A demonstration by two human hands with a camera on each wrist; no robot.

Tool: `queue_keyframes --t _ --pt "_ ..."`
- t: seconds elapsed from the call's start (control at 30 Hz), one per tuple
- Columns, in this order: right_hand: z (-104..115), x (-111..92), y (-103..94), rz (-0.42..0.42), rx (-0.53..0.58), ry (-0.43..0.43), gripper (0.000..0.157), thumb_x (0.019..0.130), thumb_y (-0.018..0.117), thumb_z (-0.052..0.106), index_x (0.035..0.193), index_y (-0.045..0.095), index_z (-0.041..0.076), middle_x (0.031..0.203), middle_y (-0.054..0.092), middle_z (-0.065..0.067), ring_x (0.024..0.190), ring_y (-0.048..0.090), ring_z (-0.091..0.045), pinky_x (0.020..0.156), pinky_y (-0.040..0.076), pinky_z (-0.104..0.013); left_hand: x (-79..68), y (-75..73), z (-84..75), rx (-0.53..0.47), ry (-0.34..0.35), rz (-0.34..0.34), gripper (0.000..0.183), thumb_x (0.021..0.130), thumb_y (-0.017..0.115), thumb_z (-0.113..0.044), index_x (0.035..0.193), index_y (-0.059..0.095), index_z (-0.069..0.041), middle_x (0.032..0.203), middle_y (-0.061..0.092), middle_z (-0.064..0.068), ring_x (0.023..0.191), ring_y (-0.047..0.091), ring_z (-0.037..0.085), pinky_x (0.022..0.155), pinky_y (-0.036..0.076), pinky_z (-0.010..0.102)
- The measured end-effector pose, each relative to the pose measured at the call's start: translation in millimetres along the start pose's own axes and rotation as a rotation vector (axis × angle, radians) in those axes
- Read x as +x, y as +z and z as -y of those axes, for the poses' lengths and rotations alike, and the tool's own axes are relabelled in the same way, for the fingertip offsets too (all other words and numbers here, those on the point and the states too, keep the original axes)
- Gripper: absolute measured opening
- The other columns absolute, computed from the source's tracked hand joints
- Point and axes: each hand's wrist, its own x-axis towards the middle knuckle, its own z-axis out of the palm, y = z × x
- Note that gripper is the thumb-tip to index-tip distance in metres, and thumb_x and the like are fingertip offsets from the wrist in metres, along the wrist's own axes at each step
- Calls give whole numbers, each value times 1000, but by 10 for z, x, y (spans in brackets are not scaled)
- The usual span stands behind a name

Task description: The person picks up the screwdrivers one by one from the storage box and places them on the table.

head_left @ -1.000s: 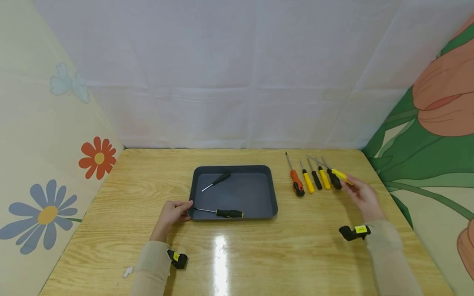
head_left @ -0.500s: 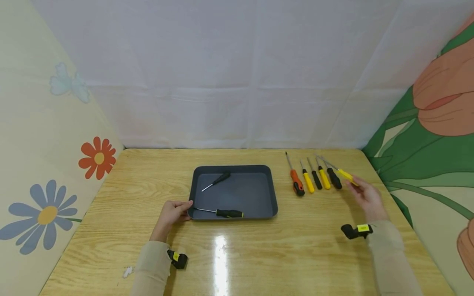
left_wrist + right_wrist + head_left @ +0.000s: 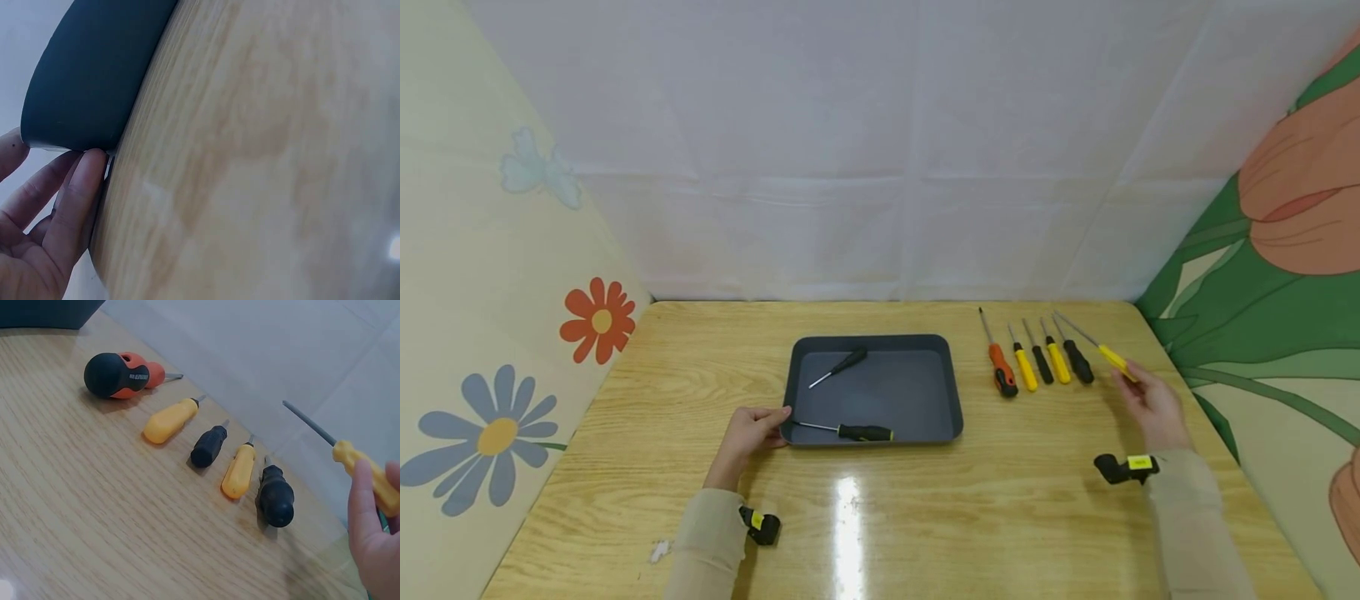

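Note:
My right hand [image 3: 1156, 408] pinches the yellow handle of a screwdriver [image 3: 1116, 359] at the right of the table. Its shaft slants up and left, and the right wrist view shows this screwdriver [image 3: 369, 467] raised above the table. At the dark grey tray [image 3: 917, 392], my left hand [image 3: 756, 431] grips the front left corner. In the left wrist view, its thumb is at the rim and the fingers [image 3: 78, 194] lie against the tray's outer wall [image 3: 87, 75]. Inside the tray are a small black screwdriver [image 3: 848, 361] and a black-and-yellow screwdriver [image 3: 865, 433].
Right of the tray, several screwdrivers lie in a row: an orange-and-black one [image 3: 1000, 369], a yellow one [image 3: 1025, 368], a black one [image 3: 1042, 365], another yellow one [image 3: 1057, 362] and a thicker black one [image 3: 1078, 363]. A white cloth [image 3: 880, 167] hangs behind the wooden table [image 3: 970, 508].
My right hand has moved slightly right with the yellow screwdriver, whose shaft has shifted away from over the row. The left hand and tray have stayed in place.

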Motion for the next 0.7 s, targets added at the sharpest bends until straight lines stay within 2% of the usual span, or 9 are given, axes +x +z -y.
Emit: queue_keyframes --t 0.2,0.47,0.7 --pt "10 7 -40 -42 26 -12 19 88 48 -11 78 64 -9 81 55 -16 77 61 -27 85 49 -24 10 -9 8 9 0 8 35 86 63 -16 102 62 15 71 64 8 58 60 12 57 55 27" --pt "16 39 -47 -161 47 -62 17 84 51 -13 74 63 -7 80 55 -13 74 61 -25 84 49 -24 7 -6 3 17 -1 8 35 86 63 -16 102 62 15 71 64 8 58 61 12 56 55 27" --pt "22 81 -99 -164 57 -60 16 85 50 -14 74 61 -7 80 55 -13 75 61 -24 85 49 -25 7 1 -2 16 -8 0 35 86 63 -16 102 62 15 70 63 8 57 61 13 56 55 28"
